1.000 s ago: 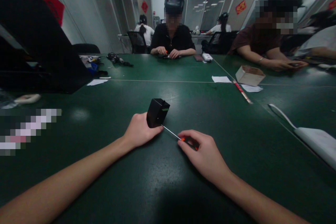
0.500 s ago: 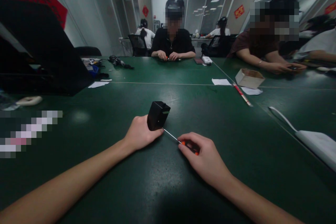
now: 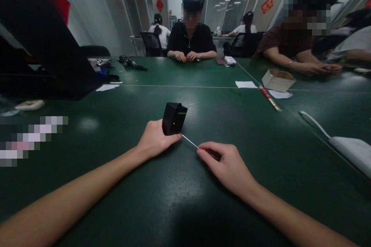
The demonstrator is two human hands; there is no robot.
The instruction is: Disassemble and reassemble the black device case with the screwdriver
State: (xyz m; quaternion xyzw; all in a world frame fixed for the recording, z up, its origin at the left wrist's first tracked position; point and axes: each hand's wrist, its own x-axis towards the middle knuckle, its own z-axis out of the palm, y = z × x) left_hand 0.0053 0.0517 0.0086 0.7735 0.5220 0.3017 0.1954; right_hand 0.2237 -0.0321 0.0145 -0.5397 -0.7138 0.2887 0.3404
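Note:
Near the middle of the green table (image 3: 121,197), my left hand (image 3: 155,137) is closed around a black box-shaped device (image 3: 174,119), its thumb along the lower edge. The box stands tilted, with a small slot and a tiny light dot on the side towards me. My right hand (image 3: 224,158) grips a screwdriver (image 3: 189,141) by its red and black handle, most of which the fingers cover. The thin metal shaft points up and left, and its tip meets the lower right corner of the box by my left thumb. Whether the tip sits in a screw I cannot tell.
A small open carton (image 3: 278,81) and white papers (image 3: 246,84) lie beyond, with a red-and-white stick (image 3: 270,98) beside them. At right is a white power strip (image 3: 350,152). A large black panel (image 3: 43,42) stands at left. Co-workers (image 3: 191,40) sit across the table.
The whole view has tipped slightly, so the scene sits a little higher. The box leans a bit differently in my left hand, and my right fingers have closed further over the screwdriver handle.

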